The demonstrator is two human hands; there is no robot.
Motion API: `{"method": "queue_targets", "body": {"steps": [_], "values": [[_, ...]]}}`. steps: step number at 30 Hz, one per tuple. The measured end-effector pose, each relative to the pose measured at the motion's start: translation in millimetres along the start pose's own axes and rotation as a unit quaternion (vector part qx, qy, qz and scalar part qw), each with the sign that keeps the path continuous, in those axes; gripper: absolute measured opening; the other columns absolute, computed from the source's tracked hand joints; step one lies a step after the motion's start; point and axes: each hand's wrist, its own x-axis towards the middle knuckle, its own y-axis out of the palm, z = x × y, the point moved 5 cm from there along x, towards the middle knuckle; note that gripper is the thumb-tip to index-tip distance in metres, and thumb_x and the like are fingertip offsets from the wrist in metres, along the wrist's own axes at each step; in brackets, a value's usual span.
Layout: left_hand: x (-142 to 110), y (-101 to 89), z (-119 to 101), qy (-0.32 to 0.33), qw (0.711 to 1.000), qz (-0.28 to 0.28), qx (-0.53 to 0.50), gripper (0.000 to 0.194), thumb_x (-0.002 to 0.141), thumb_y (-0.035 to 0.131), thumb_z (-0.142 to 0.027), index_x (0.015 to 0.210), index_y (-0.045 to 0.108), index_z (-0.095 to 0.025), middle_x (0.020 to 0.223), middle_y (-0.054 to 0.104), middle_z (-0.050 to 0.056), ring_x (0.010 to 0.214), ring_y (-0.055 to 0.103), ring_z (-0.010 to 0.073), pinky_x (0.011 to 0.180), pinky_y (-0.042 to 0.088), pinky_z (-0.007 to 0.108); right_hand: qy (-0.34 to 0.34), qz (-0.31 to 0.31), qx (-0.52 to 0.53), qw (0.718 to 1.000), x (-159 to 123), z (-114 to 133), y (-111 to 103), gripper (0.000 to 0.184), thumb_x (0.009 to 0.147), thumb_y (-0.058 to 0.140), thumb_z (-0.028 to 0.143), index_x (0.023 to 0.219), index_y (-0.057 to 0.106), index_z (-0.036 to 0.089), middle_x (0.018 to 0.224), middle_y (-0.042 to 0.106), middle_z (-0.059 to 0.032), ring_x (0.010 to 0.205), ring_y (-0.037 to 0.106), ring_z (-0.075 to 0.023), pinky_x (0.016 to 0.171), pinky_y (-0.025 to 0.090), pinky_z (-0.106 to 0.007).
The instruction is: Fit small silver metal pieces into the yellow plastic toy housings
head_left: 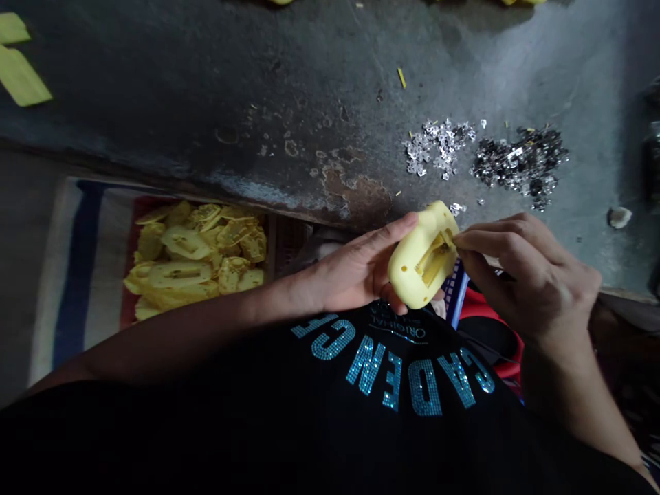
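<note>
My left hand grips a rounded yellow plastic shell just below the table's near edge, thumb along its top and fingers under it. My right hand is pinched at the rectangular slot in the shell's upper right end; what its fingertips hold is too small to make out. Both hands hover over my lap, above a black shirt with teal lettering.
Two heaps of small metal pieces lie on the grey worn table: a bright heap and a darker heap. A red bin of several yellow shells sits low on the left. Yellow-green strips lie at the far left.
</note>
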Motion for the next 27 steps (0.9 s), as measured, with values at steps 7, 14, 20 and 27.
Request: {"method": "queue_targets", "body": {"steps": [7, 14, 20, 27], "values": [[-2.1, 6.2, -2.1, 0.015, 1.000, -0.021, -0.007, 0.065, 0.098, 0.075, -0.074, 0.139, 0.073, -0.023, 0.118, 0.084, 0.014, 0.089, 0.083, 0.0294, 0.051, 0.058, 0.027, 0.074, -0.038, 0.006, 0.997, -12.3, -8.4, 2.9, 0.035, 0.101, 0.079, 0.014, 0.129, 0.076, 0.034, 0.118, 0.084, -0.0060, 0.099, 0.079, -0.0271, 0.086, 0.063, -0.045], [-12.9, 15.9, -13.0, 0.131, 0.980, -0.110, 0.106, 0.063, 0.093, 0.092, -0.053, 0.145, 0.070, -0.026, 0.110, 0.085, 0.007, 0.086, 0.081, 0.0184, 0.068, 0.063, 0.023, 0.149, 0.042, 0.185, 0.970, 0.7, -33.8, 16.1, 0.048, 0.097, 0.086, 0.039, 0.140, 0.068, 0.029, 0.135, 0.078, -0.0094, 0.110, 0.080, -0.0276, 0.083, 0.066, -0.040], [-32.1, 18.5, -19.4, 0.119, 0.965, -0.087, 0.218, 0.070, 0.098, 0.088, -0.048, 0.161, 0.067, -0.029, 0.139, 0.081, 0.009, 0.109, 0.079, 0.0210, 0.086, 0.063, 0.024, 0.194, -0.019, 0.256, 0.947, -10.0, -28.1, 31.9, 0.052, 0.093, 0.088, 0.035, 0.138, 0.063, 0.028, 0.121, 0.076, -0.0049, 0.097, 0.078, -0.0210, 0.087, 0.068, -0.038], [-39.6, 6.2, -34.4, 0.046, 0.887, -0.154, 0.433, 0.066, 0.096, 0.085, -0.059, 0.152, 0.076, -0.024, 0.124, 0.086, 0.009, 0.097, 0.080, 0.0234, 0.079, 0.063, 0.028, 0.191, -0.153, 0.201, 0.949, -31.7, -23.0, 46.7, 0.057, 0.092, 0.085, 0.028, 0.143, 0.061, 0.032, 0.118, 0.075, -0.0032, 0.098, 0.076, -0.0217, 0.087, 0.069, -0.040]]}}
